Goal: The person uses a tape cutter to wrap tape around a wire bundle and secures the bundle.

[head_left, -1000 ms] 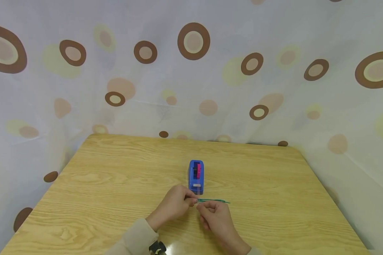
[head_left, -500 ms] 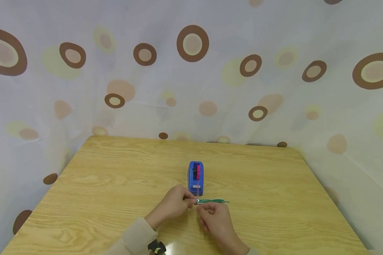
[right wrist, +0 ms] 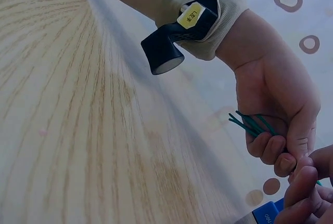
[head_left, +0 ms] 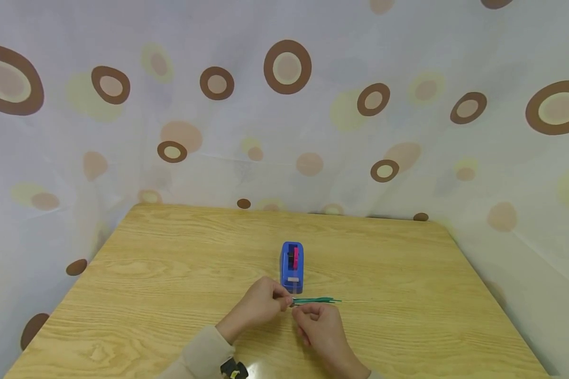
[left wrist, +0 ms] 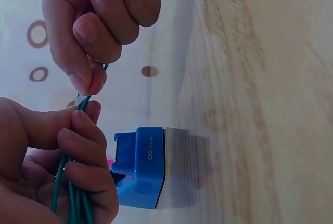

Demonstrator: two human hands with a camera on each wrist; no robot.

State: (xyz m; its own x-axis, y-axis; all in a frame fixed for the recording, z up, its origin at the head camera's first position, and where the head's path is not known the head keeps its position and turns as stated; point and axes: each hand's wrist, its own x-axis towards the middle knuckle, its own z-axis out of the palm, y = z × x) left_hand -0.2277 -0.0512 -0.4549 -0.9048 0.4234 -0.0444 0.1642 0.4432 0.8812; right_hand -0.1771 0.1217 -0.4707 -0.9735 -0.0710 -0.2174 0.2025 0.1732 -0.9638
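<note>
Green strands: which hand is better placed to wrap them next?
Probably the right hand: it seems to be pinching the pale strip against them, while the left hand is occupied gripping the green strands.

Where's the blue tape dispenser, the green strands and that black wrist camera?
Blue tape dispenser (left wrist: 148, 166): left wrist view, the face with lettering.
Green strands (head_left: 323, 300): head view, midway along the bundle.
Black wrist camera (right wrist: 161, 49): right wrist view, its body.
</note>
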